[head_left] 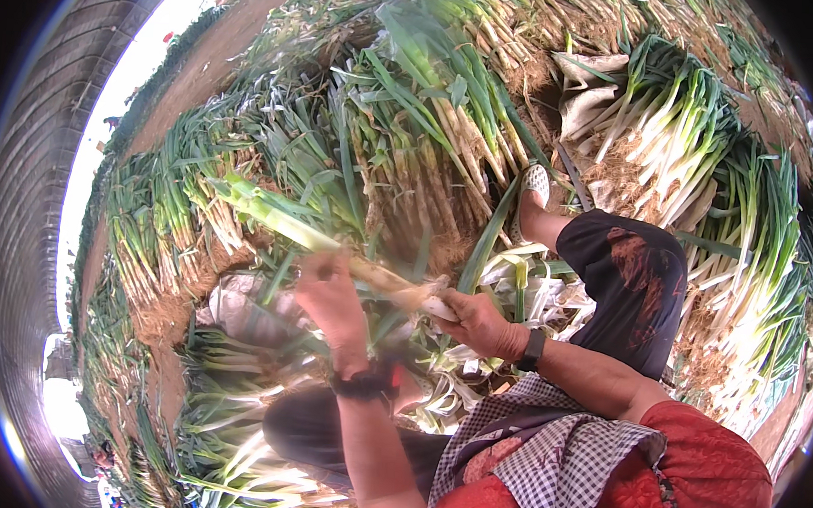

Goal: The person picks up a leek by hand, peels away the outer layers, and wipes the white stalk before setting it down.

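Observation:
A large green onion (289, 222) slants across the middle, its leafy green end up and left, its pale root end down and right. My right hand (481, 324) is closed round the white root end, with the thumb along it. Partway up the stalk, my left hand (331, 291) is closed about it, somewhat smeared by motion; its fingertips are partly hidden. Peeled pale leaves and scraps (455, 385) lie beneath my hands, between my legs.
Unpeeled green onions with soil on their roots (420, 176) stand in bundles ahead and to the left. Cleaned white-stalked onions (679, 149) lie at the right, more (248, 466) at the lower left. A pale sack (243, 308) sits left of my hands. My shoe (535, 187) rests ahead.

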`<state>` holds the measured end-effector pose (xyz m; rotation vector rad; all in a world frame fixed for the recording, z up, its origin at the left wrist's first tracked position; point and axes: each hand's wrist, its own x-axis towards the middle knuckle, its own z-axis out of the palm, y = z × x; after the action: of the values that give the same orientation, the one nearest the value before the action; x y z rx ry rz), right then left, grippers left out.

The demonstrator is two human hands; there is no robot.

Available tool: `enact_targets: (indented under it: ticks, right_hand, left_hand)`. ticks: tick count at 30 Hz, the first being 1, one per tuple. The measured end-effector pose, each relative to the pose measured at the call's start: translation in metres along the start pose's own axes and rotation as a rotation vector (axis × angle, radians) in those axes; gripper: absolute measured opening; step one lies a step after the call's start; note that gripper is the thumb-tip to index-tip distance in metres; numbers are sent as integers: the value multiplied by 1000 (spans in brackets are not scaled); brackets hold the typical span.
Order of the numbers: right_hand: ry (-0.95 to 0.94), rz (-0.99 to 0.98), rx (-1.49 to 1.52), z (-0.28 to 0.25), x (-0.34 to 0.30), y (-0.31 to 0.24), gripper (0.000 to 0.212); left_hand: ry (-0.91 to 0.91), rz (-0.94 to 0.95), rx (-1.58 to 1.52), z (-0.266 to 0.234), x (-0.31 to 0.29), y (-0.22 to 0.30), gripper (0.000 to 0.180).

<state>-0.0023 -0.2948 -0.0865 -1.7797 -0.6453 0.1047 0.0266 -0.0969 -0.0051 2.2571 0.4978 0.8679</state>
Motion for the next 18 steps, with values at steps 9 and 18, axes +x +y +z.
enact_targets:
  ticks: [9,18]
  right_hand:
    - [-2,180,192,3,14,2,34]
    - [24,-20,38,2,8,9,27]
  left_hand:
    - [-1391,150,-673,-19,-109,58,15]
    - [-161,-181,-367,0,-8,-22,21]
